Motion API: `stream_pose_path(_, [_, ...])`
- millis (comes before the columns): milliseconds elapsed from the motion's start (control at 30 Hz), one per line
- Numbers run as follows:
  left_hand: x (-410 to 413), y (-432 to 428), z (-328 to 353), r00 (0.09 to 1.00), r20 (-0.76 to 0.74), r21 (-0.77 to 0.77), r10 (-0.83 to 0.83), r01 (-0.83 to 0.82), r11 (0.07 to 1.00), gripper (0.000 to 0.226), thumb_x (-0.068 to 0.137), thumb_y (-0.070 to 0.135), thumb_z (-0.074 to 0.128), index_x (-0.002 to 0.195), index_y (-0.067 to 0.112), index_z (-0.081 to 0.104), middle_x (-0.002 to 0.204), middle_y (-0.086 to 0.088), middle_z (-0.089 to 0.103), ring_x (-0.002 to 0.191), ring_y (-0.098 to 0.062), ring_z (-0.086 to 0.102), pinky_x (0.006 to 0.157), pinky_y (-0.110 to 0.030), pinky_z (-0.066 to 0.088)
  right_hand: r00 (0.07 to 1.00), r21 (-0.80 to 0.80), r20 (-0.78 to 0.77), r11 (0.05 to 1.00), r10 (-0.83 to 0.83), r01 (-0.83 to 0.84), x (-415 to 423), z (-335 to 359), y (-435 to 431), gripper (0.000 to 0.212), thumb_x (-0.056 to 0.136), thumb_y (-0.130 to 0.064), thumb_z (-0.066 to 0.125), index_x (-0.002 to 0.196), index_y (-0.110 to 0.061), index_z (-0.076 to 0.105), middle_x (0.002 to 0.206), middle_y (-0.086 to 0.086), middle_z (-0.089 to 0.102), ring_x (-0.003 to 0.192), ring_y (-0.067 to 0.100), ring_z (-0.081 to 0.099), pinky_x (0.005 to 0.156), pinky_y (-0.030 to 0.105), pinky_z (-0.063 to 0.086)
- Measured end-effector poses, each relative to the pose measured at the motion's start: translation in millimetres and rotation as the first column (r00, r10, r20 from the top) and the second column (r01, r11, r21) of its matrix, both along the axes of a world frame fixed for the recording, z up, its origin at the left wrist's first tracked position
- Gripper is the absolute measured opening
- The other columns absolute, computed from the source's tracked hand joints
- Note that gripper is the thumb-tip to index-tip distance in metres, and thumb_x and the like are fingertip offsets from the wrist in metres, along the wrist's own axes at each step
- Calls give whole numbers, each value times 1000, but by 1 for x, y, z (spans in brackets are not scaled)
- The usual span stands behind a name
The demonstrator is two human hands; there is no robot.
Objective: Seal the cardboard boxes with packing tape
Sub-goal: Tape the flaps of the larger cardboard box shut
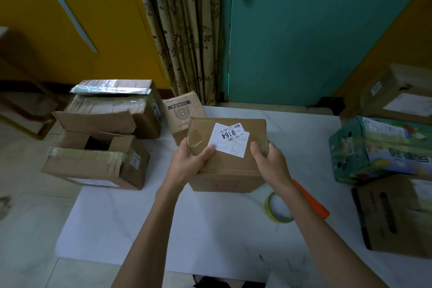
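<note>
- Cardboard box: at the middle of the white table, 12 o'clock from us. Its long axis seems to run 9 to 3 o'clock, and a white label is on the upper face. We cannot tell whether it rests on the table or is held just above it.
- Left hand: grips the box at its 8 o'clock corner. The thumb lies across the upper face with its tip touching the label; the other fingers curl round the side, mostly hidden.
- Right hand: grips the 4 o'clock corner, thumb on top, fingers wrapped round the side wall.
- Tape roll: flat on the table at 5 o'clock from the box, apart from it and partly hidden by the right forearm. We judge the right hand the nearer.
- Orange tool: just beside the roll, at its 2 o'clock.
- Forearms: both reach in from 6 o'clock and converge on the box.
</note>
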State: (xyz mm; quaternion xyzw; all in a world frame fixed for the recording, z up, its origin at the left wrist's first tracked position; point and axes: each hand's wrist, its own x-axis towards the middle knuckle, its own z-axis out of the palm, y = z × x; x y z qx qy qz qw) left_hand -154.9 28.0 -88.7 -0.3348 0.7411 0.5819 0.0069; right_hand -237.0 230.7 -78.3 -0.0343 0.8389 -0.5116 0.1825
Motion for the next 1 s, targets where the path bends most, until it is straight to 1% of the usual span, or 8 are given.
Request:
stream_pose_path(167, [-3,2,-5,999,38,-253,-6,15,967,52,104,55,37,122,13,61,115,-5,67,103,-22,63,91,-43,53,990,32,-109,995,-89,93,1,-4,-2,43,107,-25,37,64,-17,35,59,-4,40,48,4,40,44,13,31])
stream_pose_path(300, [-5,4,-4,1000,19,-313,14,-7,950,49,108,47,33,114,9,64,108,-5,64,98,-24,59,82,-36,43,975,16,-146,985,-166,170,1,-5,-6,47,107,-22,36,60,-16,32,53,-3,37,44,6,33,43,15,25])
stream_pose_path(433, [3,-4,-9,994,-91,-253,66,-87,964,47,106,51,39,101,16,69,95,-1,69,90,-21,63,73,-38,46,964,-196,-24,947,-264,254,19,7,-5,53,105,-30,42,52,-24,42,46,-14,44,43,1,40,48,23,31])
stream_pose_path(533, [14,-21,-16,969,-186,-40,161,-171,984,41,105,49,46,100,20,74,96,-4,72,91,-19,65,78,-38,50,988,-374,-36,919,-150,126,44,26,-12,36,105,-44,39,92,-48,72,99,-15,74,92,4,68,78,24,55])
stream_pose_path(633, [22,-27,-32,961,-160,10,224,-226,974,39,105,42,49,94,16,75,93,-11,73,86,-19,63,71,-36,45,951,-165,-302,979,65,-120,55,34,-30,43,102,-40,40,142,-30,50,150,-18,42,140,-4,30,111,7,23])
stream_pose_path(733, [30,-26,-59,965,-14,114,261,-258,959,39,102,52,49,105,23,75,103,-10,75,97,-30,70,78,-44,55,872,91,-367,946,323,-312,59,21,-54,48,105,-36,38,151,-22,36,159,-17,23,149,1,6,119,20,8])
stream_pose_path(900, [34,-32,-69,974,77,236,212,-225,945,50,102,61,39,120,27,70,112,-9,74,97,-22,73,81,-40,59,831,166,-365,908,420,-386,63,-24,-77,49,104,-27,41,149,-8,40,160,1,28,152,15,7,125,36,13])
stream_pose_path(1000, [37,-32,-62,989,50,355,138,-147,923,61,101,68,25,130,31,64,123,-11,71,108,-28,71,95,-54,55,827,300,-360,893,431,-335,64,-47,-82,50,103,-22,45,149,-3,39,159,7,30,152,21,12,124,41,17])
